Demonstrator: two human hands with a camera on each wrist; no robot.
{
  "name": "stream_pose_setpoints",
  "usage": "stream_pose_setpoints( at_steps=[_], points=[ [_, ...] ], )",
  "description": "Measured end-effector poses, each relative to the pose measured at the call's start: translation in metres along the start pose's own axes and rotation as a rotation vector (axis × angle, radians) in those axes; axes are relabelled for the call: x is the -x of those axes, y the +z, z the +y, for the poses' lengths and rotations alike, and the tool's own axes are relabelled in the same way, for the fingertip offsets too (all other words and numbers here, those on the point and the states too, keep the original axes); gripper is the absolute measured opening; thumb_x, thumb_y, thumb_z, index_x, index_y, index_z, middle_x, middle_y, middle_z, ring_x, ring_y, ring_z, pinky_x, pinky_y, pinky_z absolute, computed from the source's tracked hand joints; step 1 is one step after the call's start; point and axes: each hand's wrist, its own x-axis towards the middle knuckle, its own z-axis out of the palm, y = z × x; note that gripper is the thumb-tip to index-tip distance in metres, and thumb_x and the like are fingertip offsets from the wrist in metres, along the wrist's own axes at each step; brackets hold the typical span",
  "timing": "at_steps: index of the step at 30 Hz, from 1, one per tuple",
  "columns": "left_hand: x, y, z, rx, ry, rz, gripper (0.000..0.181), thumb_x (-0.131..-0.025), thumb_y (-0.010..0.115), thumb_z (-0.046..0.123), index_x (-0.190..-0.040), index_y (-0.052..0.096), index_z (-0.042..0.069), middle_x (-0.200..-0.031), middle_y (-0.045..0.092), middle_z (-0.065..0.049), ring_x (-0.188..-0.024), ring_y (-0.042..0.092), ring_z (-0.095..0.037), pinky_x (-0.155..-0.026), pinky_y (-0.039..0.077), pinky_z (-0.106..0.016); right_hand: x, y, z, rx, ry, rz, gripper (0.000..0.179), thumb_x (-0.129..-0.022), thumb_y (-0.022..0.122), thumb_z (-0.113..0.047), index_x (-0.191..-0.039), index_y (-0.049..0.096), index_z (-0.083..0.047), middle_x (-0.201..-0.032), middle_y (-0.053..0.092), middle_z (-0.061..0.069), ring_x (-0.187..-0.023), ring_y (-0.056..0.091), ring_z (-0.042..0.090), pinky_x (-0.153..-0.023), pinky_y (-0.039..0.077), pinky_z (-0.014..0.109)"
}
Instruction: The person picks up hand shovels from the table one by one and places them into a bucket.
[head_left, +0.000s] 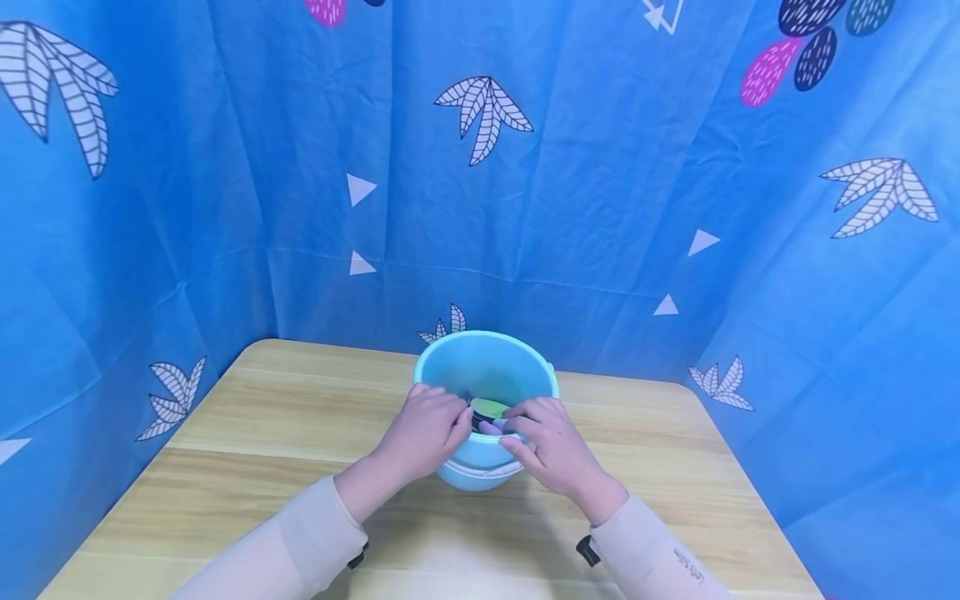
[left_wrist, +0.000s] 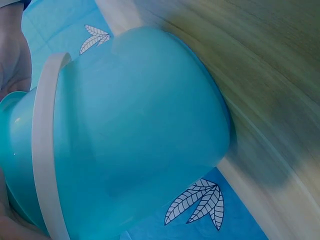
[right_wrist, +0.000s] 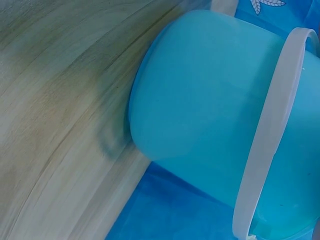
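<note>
A light blue bucket (head_left: 480, 457) with a pale handle (head_left: 483, 472) is in front of me near the back of the table. My left hand (head_left: 427, 429) grips the bucket's rim at the near left, fingers bent over it. At the near right, my right hand (head_left: 551, 446) holds the rim, thumb outside and fingers inside. Between the hands, a green rounded thing (head_left: 489, 407) and a purple thing (head_left: 491, 428) show inside the bucket, beside something dark. Their kinds cannot be made out. Both wrist views show mostly the bucket's outer wall (left_wrist: 140, 130) and its handle (right_wrist: 272, 135).
The bucket is over a wooden table (head_left: 285, 400) with rounded back corners. Blue cloth (head_left: 480, 217) printed with leaves and triangles hangs behind it and on both sides. A shadow falls on the wood by the bucket's base.
</note>
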Motion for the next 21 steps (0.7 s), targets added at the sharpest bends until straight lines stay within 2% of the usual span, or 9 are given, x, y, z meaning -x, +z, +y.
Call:
stream_pose_setpoints(
  at_steps=[12, 21],
  points=[
    [0.0032, -0.0031, 0.0047, 0.019, -0.013, -0.026, 0.028, -0.099, 0.052, 0.029, -0.072, 0.056, 0.025, -0.067, 0.048, 0.014, -0.072, 0.044, -0.009, -0.08, 0.037, -0.035, 0.0037, -0.0035, -0.0056, -0.004, 0.052, -0.034, 0.053, -0.105, 0.04, -0.051, -0.1, 0.074, -0.011, -0.105, 0.066, 0.0, -0.103, 0.057, 0.017, -0.093, 0.042, 0.041],
    [0.0062, -0.002, 0.0061, 0.025, 0.006, 0.004, 0.028, -0.098, 0.055, 0.027, -0.07, 0.055, 0.025, -0.066, 0.048, 0.014, -0.071, 0.045, -0.009, -0.079, 0.037, -0.035, 0.0057, -0.0046, -0.0075, -0.011, 0.01, -0.008, 0.05, -0.106, 0.04, -0.047, -0.098, 0.074, -0.011, -0.105, 0.066, 0.0, -0.102, 0.058, 0.017, -0.091, 0.042, 0.04]
  ],
)
